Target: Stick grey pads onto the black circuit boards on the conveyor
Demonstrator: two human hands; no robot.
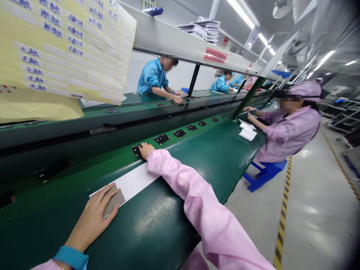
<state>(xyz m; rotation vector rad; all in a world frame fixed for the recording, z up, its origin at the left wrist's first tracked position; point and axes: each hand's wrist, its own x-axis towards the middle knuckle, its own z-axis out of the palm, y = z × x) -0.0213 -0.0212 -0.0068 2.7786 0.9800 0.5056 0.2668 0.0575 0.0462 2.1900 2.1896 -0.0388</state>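
Observation:
My left hand (97,210) lies with fingers spread over a flat grey rectangular piece (120,195) at the near end of a white paper strip (137,180). The strip lies flat on the green tabletop along its belt side. My right hand (146,150) reaches forward to the belt, fingers curled over a thin black card-like piece (136,150) with small light marks. The fingertips touch that piece, and my palm hides part of it. Just beyond is another black piece (161,139), first of a row of similar ones on the green belt (123,157).
Handwritten yellow label sheets (64,48) hang close at upper left. A co-worker in pink (292,127) sits on a blue stool (264,174) at right, beside white papers (247,131). Across the belt, a co-worker in blue (153,77) handles pieces. A green post (247,99) rises from the bench.

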